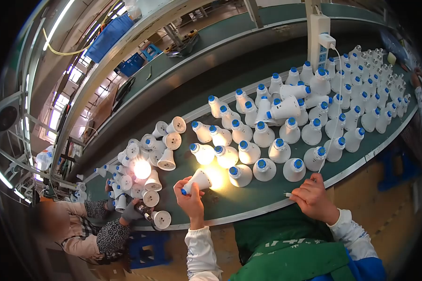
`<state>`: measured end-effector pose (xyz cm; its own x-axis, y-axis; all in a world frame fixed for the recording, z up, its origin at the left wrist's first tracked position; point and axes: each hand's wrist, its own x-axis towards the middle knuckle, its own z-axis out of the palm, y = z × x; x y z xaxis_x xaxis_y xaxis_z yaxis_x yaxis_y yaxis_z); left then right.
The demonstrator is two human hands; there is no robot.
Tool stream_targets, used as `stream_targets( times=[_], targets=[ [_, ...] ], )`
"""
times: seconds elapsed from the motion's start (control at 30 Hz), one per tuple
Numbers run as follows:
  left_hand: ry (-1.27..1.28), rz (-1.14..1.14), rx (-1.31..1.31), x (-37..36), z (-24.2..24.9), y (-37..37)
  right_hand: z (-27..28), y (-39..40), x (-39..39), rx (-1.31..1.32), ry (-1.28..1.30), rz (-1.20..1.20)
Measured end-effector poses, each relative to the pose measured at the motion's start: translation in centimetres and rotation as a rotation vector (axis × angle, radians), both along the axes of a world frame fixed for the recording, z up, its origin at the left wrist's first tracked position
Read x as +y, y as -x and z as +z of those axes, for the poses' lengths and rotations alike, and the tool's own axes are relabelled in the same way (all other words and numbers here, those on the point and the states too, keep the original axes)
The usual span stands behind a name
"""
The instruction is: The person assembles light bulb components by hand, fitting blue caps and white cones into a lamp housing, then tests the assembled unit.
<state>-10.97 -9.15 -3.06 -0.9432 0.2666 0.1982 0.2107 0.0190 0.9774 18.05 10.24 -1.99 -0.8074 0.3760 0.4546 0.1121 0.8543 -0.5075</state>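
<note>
My left hand (190,200) is closed around a white cone-shaped lamp (199,181) with a blue cap, tilted over the green conveyor belt (192,213). Bright yellow light shines from its wide end. In my right hand (313,198), near the belt's front edge, is a thin white cable (339,98). Its small plug tip (288,195) sticks out to the left of the fingers. The cable runs up to a white charger (327,40). Between and beyond my hands stand several similar white lamps (264,170), blue caps upward.
A white power strip (319,28) hangs on a post behind the lamps. To the left, a co-worker's gloved hand (132,211) is at a pile of lamps (143,145), one glowing. Some lamps (286,108) lie tipped over. Blue stools (148,250) stand below the belt.
</note>
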Motion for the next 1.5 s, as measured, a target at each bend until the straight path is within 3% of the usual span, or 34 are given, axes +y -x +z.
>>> stream_targets(
  times=[0.33,0.5,0.8,1.1,1.3,1.5],
  targets=[
    [0.126,-0.02,0.164,1.4,-0.2,0.4,-0.2,0.6,-0.3,0.0,0.018,-0.001],
    [0.325,-0.115,0.39,2.5,0.9,0.4,0.0,0.8,-0.2,0.002,0.0,0.013],
    [0.72,-0.21,0.53,4.3,2.8,0.7,0.2,1.0,-0.1,0.007,-0.016,0.021],
    [0.703,-0.223,0.487,3.9,2.0,1.0,-0.2,1.3,-0.2,0.034,0.013,0.027],
    [0.652,-0.037,0.66,0.3,2.3,0.7,0.0,1.9,-0.1,0.051,0.018,0.04],
    [0.938,0.268,0.783,-6.4,2.9,11.1,0.1,1.8,0.1,0.033,0.071,0.064]
  ],
)
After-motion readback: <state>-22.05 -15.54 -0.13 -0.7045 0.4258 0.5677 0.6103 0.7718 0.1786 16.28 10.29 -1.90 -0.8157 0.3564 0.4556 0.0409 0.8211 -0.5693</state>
